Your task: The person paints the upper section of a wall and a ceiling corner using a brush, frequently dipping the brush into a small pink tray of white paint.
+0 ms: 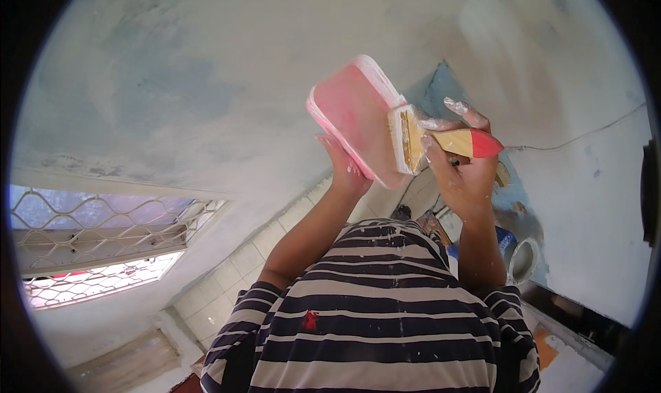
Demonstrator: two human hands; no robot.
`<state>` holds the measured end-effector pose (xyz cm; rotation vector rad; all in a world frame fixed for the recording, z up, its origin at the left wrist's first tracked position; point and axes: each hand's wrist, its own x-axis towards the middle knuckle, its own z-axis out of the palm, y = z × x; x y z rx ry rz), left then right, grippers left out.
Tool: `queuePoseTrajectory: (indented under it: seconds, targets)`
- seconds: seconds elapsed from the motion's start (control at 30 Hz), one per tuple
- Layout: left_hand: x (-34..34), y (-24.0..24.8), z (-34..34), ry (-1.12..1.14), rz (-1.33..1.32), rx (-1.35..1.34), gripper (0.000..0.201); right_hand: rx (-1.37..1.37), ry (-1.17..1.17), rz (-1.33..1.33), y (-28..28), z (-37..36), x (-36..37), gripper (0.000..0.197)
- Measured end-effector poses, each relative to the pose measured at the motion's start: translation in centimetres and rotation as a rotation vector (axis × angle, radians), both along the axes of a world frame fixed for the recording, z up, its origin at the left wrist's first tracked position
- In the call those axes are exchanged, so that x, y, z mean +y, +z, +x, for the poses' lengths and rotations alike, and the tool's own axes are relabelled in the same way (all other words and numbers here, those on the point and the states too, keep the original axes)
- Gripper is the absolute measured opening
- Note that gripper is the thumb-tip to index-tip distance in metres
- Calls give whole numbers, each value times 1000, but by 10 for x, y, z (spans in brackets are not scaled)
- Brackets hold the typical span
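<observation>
My left hand [346,166] grips a pink plastic tub [348,97] from below, tilted with its inside partly showing. White smears coat the tub's rim. In my right hand [465,166] is a wide flat paintbrush [451,142] with a pale wooden handle and a red tip. The brush's white-caked bristles are at the tub's right rim, apparently touching it. My right thumb and fingers close round the handle near the metal band, while one finger sticks up. White paint or plaster marks the fingers of that hand.
A patchy grey-white wall [206,69] stands ahead, with a thin cable [578,140] on the right. At the left is a window with a wavy metal grille [96,228]. Below lie a tiled floor [234,269] and, at lower right, a whitish bucket [525,259] beside something blue.
</observation>
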<state>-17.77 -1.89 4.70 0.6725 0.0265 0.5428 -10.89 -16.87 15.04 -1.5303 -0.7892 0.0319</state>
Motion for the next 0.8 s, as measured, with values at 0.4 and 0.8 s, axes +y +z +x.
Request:
queuePoseTrajectory:
  seconds: [0.4, 0.8]
  targets:
    - [-101, -3, 89, 117, -2, 67, 91, -46, -37, 13, -1, 79, -111, 44]
    - [-117, -14, 134, -19, 54, 49, 98, -115, -82, 107, -32, 126, -141, 43]
